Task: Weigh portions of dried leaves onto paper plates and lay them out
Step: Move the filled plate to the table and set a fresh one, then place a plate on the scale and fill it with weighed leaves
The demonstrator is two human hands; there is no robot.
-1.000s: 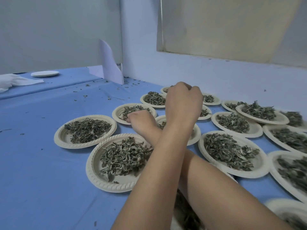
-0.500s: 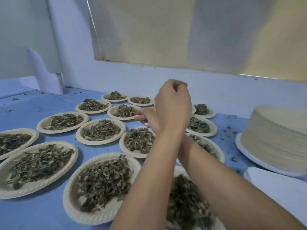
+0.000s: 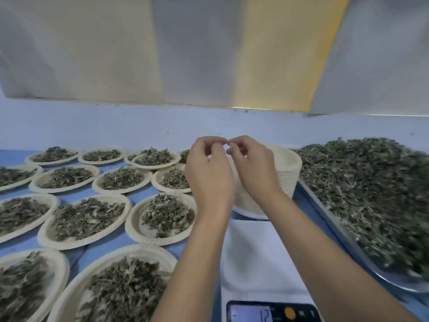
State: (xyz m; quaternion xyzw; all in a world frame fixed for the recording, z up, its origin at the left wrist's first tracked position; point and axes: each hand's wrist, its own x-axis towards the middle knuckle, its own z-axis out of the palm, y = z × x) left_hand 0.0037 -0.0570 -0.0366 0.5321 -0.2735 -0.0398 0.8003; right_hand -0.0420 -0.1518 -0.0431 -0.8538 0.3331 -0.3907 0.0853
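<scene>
Left hand [image 3: 209, 173] and right hand [image 3: 253, 166] hovered over the plate stack [image 3: 287, 168], fingers curled, tips nearly meeting, nothing seen held. A plate was likely light, bendy: best lifted by its rim. Leaves [image 3: 362, 194], heaped right, looked crumbly

Blue desk [image 3: 14, 156] meets a pale blue wall [image 3: 92, 126] along the desk's far edge. Above the desk, a cream sheet [image 3: 81, 54] hangs over the wall's upper part, with a yellow band [image 3: 278, 66] slanting down it toward the desk's right end.
</scene>
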